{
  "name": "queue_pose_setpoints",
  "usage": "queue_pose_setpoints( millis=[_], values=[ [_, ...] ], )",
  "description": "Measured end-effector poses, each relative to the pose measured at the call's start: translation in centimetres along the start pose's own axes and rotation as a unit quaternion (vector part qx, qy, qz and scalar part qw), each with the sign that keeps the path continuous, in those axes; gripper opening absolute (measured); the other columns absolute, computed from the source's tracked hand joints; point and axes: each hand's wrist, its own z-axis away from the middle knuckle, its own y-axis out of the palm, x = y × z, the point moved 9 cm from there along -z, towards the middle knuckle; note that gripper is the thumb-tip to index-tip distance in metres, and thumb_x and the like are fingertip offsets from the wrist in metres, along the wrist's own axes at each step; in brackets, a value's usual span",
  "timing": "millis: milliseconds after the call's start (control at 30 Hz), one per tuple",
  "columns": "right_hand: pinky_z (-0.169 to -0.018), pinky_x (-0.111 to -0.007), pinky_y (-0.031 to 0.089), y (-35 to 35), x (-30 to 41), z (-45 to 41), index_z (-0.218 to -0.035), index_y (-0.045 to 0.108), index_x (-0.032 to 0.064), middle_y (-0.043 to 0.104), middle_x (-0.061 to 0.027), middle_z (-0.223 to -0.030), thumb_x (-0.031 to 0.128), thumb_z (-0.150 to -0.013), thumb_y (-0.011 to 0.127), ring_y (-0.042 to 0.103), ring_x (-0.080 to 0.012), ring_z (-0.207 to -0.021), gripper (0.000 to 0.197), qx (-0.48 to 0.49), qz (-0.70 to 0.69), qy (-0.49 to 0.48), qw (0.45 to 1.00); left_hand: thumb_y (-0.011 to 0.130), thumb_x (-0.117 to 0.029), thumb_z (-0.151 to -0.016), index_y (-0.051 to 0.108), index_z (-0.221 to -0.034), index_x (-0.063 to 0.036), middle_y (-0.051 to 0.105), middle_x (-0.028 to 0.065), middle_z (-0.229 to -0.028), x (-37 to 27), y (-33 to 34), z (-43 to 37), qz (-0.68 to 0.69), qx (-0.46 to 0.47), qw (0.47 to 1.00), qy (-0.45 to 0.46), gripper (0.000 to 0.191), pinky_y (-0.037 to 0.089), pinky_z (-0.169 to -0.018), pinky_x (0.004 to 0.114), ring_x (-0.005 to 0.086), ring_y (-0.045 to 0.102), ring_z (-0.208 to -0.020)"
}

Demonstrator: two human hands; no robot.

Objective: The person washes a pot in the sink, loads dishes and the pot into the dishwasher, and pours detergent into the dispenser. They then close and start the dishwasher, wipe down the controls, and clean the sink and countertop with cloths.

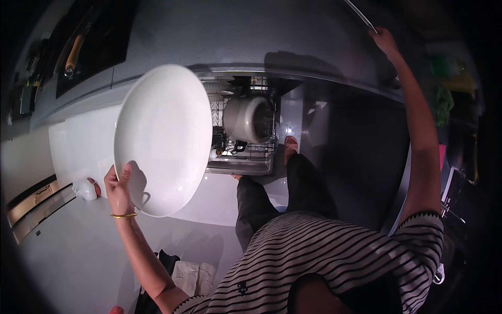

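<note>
My left hand [119, 192], with a gold bangle at the wrist, grips the lower left rim of a large white oval plate [164, 137]. The thumb lies over the inner face, and the plate is tilted up towards me. Behind it, an open dishwasher rack [274, 157] is partly hidden. A large pot [241, 119] lies on its side in the rack, its mouth to the right. Several plates [217, 88] stand at the rack's back. My right hand [385, 44] reaches far to the upper right, closed around the end of a slim metal bar [361, 15] that leaves the view.
A grey counter [204, 35] runs along the far side. On the dark hob [102, 59] at the upper left lies a wooden-handled utensil [74, 55]. A white plastic bag [85, 189] sits at left. Green cloth [444, 106] hangs at right. My slippered foot [291, 145] stands beside the rack.
</note>
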Motion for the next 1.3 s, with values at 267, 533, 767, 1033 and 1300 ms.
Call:
queue_pose_setpoints(
  millis=[267,533,767,1033,1300],
  values=[
    [-0.076,-0.04,0.047,1.3,0.8,-0.8,-0.097,0.066,0.0152,0.065,-0.0123,-0.089,0.037,-0.077,0.057,0.061,-0.0313,-0.089,0.03,-0.036,0.162,0.017,0.986,0.056,-0.008,-0.08,0.065,-0.094,-0.0037,0.063,0.0103,-0.069,7.6,2.6,-5.1,-0.307,0.045,0.943,0.122,0.017,0.044,-0.055,0.03,0.0177,0.057,-0.061],
    [-0.075,-0.039,0.049,-1.0,18.0,10.2,-0.103,0.062,0.0079,0.062,-0.0124,-0.096,0.017,-0.079,0.059,0.061,-0.0301,-0.087,0.026,-0.3,0.127,-0.24,0.914,0.051,-0.009,-0.073,0.06,-0.111,-0.0158,0.061,0.0115,-0.08,17.0,12.9,-11.0,-0.593,0.107,0.753,0.265,0.04,0.048,-0.063,0.039,0.0288,0.061,-0.071],
    [-0.092,-0.036,0.038,39.6,34.7,36.1,-0.092,0.062,0.0093,0.054,-0.006,-0.102,0.023,-0.073,0.059,0.046,-0.0215,-0.108,0.023,0.373,0.127,-0.453,0.8,0.046,-0.01,-0.081,0.047,-0.127,-0.0273,0.055,0.0087,-0.096,21.5,18.4,-15.2,-0.643,0.222,0.704,0.203,0.049,0.042,-0.078,0.047,0.025,0.045,-0.103],
    [-0.094,-0.049,0.029,59.2,34.7,37.2,-0.083,0.067,0.0131,0.06,-0.0002,-0.091,0.021,-0.077,0.053,0.049,-0.0183,-0.1,0.017,0.319,0.351,-0.512,0.717,0.048,-0.015,-0.082,0.056,-0.114,-0.0233,0.054,0.0077,-0.096,23.0,23.6,-17.4,-0.67,0.217,0.643,0.302,0.034,0.048,-0.071,0.042,0.0225,0.051,-0.094],
    [-0.096,-0.047,0.029,58.1,34.8,37.2,-0.072,0.069,0.0215,0.062,0.0067,-0.077,0.024,-0.073,0.057,0.052,-0.0149,-0.092,0.012,0.268,0.254,-0.554,0.746,0.043,-0.014,-0.084,0.04,-0.133,-0.0292,0.053,0.0088,-0.094,27.0,27.9,-18.6,-0.674,0.213,0.592,0.387,0.051,0.042,-0.069,0.042,0.0239,0.048,-0.09]
  ],
)
